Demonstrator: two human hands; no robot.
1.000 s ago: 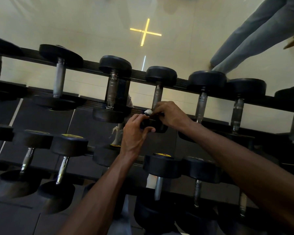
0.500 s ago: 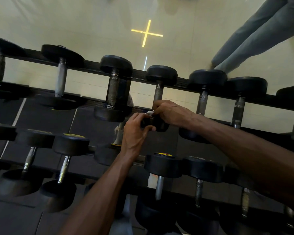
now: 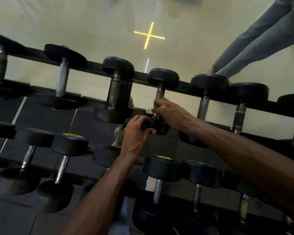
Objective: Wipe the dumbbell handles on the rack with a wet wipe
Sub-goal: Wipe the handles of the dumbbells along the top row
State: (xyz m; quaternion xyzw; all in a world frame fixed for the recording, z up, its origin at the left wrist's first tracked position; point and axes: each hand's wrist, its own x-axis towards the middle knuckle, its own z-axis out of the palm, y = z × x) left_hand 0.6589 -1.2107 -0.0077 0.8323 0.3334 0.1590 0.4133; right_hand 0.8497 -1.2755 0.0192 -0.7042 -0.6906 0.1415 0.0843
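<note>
My right hand is wrapped around the near end of a dumbbell handle on the top tier of the rack, fingers curled round the bar with the wet wipe pinched against it; only a small white corner of the wipe shows past my knuckles. My left hand grips the near head of that same dumbbell from the left side, thumb along its rim, which I judge is steadying it.

What matters next is the handle's long axis. It runs away from me, from the near head under my left hand up to the far head resting on the rear rail. The right hand sits at the near end, so the bare stretch of knurled metal lies beyond it, toward the far head. As I read it, the stroke should slide the wipe along that axis, away from me.

Neighbours are close on both sides: a thicker dumbbell just to the left and another just to the right, whose handle passes behind my right forearm. Neither blocks a straight slide along the bar. A lower tier of dumbbells sits beneath my forearms. Beyond the rack, a person's trouser legs show at upper right.
</note>
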